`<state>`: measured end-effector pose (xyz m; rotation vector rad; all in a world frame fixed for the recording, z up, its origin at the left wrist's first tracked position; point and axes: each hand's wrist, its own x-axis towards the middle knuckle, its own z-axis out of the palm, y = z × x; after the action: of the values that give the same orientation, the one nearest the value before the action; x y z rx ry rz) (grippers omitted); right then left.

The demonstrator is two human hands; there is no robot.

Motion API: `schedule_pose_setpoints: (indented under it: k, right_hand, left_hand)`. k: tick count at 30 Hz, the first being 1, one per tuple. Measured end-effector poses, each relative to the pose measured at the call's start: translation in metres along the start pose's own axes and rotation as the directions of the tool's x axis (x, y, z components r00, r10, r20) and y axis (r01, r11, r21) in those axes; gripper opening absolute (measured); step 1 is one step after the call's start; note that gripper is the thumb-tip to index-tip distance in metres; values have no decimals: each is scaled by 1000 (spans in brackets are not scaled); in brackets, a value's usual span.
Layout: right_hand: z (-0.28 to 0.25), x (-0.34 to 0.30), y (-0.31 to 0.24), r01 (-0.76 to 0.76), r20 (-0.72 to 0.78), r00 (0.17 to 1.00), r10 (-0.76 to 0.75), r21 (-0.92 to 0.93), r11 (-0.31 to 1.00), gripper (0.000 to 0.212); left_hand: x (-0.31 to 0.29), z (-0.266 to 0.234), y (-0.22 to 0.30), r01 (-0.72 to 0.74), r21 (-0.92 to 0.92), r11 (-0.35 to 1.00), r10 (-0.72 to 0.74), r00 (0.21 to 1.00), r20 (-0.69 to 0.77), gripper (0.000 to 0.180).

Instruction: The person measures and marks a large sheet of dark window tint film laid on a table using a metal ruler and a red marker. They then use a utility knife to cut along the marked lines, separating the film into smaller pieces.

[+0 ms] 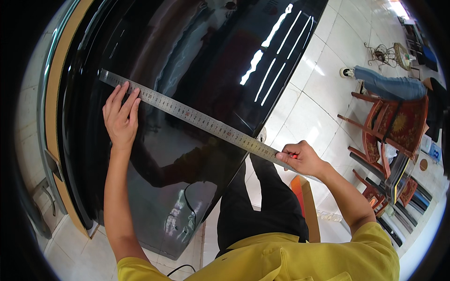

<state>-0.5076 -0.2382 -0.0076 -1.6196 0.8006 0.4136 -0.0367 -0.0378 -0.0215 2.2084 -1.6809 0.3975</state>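
A long steel ruler (197,115) lies slantwise across a broad glossy black panel (154,136), its right end reaching out past the panel's edge. The outstretched fingers of my left hand (123,114) rest on the ruler near its far left end, pressing it to the panel. My right hand (304,159) is closed around the other end, thumb on top. A small red thing (294,156) shows between the right fingers; its kind cannot be made out. Reflections of my arms show in the black surface.
Brown board edging (52,107) runs along the panel's left side. A thin black cable (188,201) lies over its near corner. An orange-sided cardboard box (302,196) stands by my legs. On the tiled floor at right are carved wooden chairs (398,122) and a seated person in jeans (384,83).
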Motion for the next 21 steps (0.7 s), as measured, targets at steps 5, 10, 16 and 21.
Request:
schedule_pose_setpoints:
  k: [5,10,16,21]
  right_hand:
    - [2,-1,0,-14,9,1000,14,15,1000,39]
    - [3,-1,-1,-10,2,1000,10,3,1000,39]
    - [4,-2,-4,-30,-19,999,29,-24,999,40]
    - [4,-2,-8,-52,-25,998,51,-39,998,41]
  left_hand:
    - [1,0,2,-11,10,1000,11,1000,-10,26]
    - [1,0,3,6,17,1000,-5,1000,-14,25]
    - [1,0,2,5,6,1000,-5,1000,-24,25]
    - [0,0,1,20,3,1000,-20,1000,-7,26]
